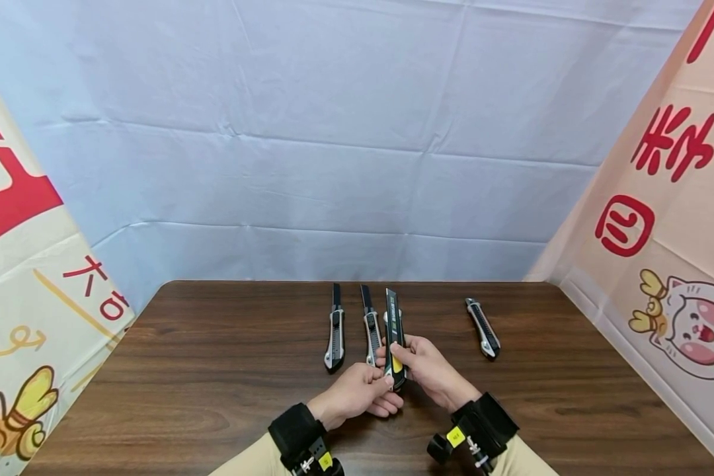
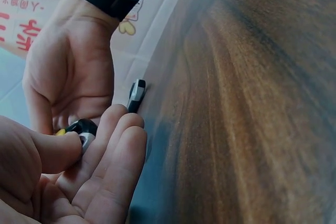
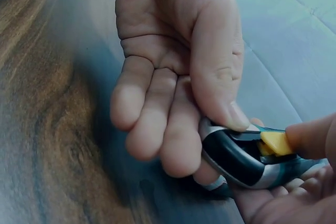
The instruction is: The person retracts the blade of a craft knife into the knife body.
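Note:
Both hands hold one utility knife [image 1: 395, 327], its front end pointing away and raised off the table. My left hand [image 1: 358, 395] pinches its rear end between thumb and fingers, the other fingers fairly straight beneath. Around its middle grips my right hand [image 1: 434, 370], the thumb at the yellow slider [image 3: 275, 142]. Black with silver edging shows on the knife's rear end [image 2: 85, 131] in the left wrist view. To the left lie two grey-and-black utility knives, one apart [image 1: 334, 337] and one close to the hands [image 1: 371, 330]. Silver edges behind the held knife are too covered to identify.
Another utility knife [image 1: 483, 328] lies slanted on the right part of the brown wooden table [image 1: 214, 370]. A pale blue cloth [image 1: 333, 145] hangs behind the table. Printed banners stand at the left [image 1: 30, 277] and right [image 1: 660, 297] sides.

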A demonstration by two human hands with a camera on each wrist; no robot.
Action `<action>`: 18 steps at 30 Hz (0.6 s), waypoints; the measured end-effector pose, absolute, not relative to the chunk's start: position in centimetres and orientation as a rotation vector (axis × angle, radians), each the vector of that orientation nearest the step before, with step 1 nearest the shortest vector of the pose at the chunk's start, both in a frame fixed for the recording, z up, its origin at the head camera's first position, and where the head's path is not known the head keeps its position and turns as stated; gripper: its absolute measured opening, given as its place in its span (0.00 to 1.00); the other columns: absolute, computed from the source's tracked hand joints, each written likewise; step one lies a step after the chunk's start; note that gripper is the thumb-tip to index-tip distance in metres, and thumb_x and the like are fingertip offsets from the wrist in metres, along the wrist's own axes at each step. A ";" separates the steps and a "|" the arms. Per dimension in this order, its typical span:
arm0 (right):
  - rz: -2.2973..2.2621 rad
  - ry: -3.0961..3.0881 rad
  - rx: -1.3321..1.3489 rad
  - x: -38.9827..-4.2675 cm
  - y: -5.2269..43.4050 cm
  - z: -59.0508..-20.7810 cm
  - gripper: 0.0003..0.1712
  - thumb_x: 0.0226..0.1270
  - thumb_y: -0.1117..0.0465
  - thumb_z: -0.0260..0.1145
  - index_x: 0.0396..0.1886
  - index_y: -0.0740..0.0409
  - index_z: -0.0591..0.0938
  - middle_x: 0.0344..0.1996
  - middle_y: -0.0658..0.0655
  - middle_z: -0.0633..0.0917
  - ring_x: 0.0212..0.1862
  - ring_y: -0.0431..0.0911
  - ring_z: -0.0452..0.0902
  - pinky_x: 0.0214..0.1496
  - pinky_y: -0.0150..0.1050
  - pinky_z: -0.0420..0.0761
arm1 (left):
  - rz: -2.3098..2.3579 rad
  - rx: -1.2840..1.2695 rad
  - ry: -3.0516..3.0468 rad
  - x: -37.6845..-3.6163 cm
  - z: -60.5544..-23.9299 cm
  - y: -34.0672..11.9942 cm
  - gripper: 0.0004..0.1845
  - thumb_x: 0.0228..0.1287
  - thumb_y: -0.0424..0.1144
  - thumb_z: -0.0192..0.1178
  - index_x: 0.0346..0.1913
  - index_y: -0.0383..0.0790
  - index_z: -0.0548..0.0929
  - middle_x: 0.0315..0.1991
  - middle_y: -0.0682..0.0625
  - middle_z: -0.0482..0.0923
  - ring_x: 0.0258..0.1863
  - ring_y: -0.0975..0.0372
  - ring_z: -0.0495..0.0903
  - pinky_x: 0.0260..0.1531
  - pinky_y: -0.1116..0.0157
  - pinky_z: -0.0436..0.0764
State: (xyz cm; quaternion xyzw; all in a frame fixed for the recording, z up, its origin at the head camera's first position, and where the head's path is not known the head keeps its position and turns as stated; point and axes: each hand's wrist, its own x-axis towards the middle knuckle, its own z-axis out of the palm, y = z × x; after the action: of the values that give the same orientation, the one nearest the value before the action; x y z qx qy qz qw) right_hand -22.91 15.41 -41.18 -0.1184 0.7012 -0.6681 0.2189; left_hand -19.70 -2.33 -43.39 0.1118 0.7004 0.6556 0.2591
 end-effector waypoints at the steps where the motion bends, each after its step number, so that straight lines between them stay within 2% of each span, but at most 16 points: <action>1: -1.848 1.940 -0.329 -22.9 15.4 -41.2 0.26 0.80 0.59 0.46 0.64 0.78 0.64 0.55 0.67 0.80 0.56 0.49 0.80 0.55 0.33 0.81 | 1.776 0.300 1.898 -19.7 -43.4 -2.4 0.16 0.76 0.37 0.49 0.51 0.27 0.81 0.40 0.34 0.86 0.36 0.57 0.88 0.37 0.63 0.88; 18: -1.835 1.964 -0.339 -22.8 15.4 -41.0 0.26 0.80 0.60 0.47 0.65 0.79 0.64 0.57 0.69 0.79 0.55 0.44 0.80 0.55 0.33 0.81 | 1.783 0.308 1.908 -19.5 -43.3 -2.3 0.16 0.76 0.36 0.49 0.46 0.25 0.82 0.39 0.34 0.86 0.35 0.57 0.88 0.35 0.63 0.88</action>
State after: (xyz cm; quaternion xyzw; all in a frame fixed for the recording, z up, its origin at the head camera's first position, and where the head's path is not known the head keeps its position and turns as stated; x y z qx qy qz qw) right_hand -22.82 15.40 -40.95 -0.1222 0.7080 -0.6617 0.2146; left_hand -19.49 -2.26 -43.27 0.1131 0.7019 0.6560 0.2532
